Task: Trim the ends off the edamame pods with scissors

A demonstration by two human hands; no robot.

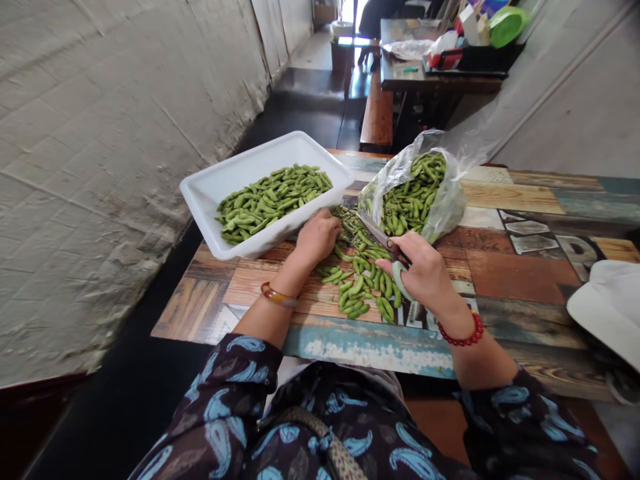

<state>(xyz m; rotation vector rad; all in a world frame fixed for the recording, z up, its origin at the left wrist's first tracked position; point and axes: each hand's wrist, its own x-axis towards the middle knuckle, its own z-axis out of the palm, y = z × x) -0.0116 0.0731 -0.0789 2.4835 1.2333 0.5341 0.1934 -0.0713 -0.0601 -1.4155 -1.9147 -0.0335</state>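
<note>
My right hand [423, 270] is closed around a pair of scissors [376, 231] with pale green handles, blades pointing up and left over the table. My left hand [319, 235] has its fingers curled together beside the near right side of a white plastic tub [210, 230]; what it may hold is hidden. Edamame pods [277, 200] fill much of the tub's floor. Loose pods [357, 287] lie scattered on the table between my hands, with thin stem scraps [351, 225] behind them. A clear plastic bag [453, 207], its mouth open, holds more pods behind my right hand.
The table [520, 267] has a patchwork wood-look top. A white cap-like object [607, 310] lies at its right edge. A rough pale wall [125, 133] runs along the left. Further back stand a wooden bench [377, 110] and another table [400, 77] with cluttered items.
</note>
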